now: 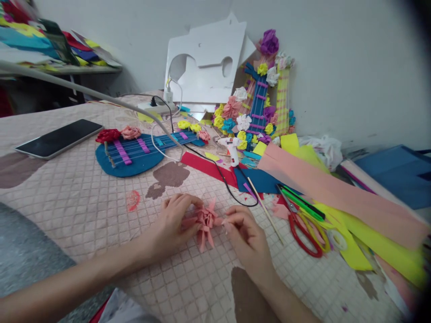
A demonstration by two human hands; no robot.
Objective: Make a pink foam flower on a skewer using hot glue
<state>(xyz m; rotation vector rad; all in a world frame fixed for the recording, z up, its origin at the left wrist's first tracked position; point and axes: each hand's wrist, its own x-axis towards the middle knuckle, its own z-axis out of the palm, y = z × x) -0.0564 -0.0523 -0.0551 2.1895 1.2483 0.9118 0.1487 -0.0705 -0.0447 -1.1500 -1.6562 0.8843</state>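
Note:
A pink paper flower (207, 218) with pointed petals is between my two hands, just above the quilted tablecloth. My left hand (178, 220) grips its left side, thumb below and fingers above. On the flower's right, my right hand (247, 233) pinches the tip of one petal between thumb and forefinger. Beyond them lies a blue guitar-shaped cutout (134, 154) with strings, purple strips and paper flowers on it. A white glue gun (232, 148) stands farther back, its black cord curving toward my right hand.
Red-handled scissors (305, 237), a green cutter (303, 202), a wooden stick (266, 211) and pink crepe paper (336, 193) lie to the right. At left is a tablet (60, 138). A white cable (111, 98) crosses overhead. Flower-decorated guitars (257, 103) lean on the wall.

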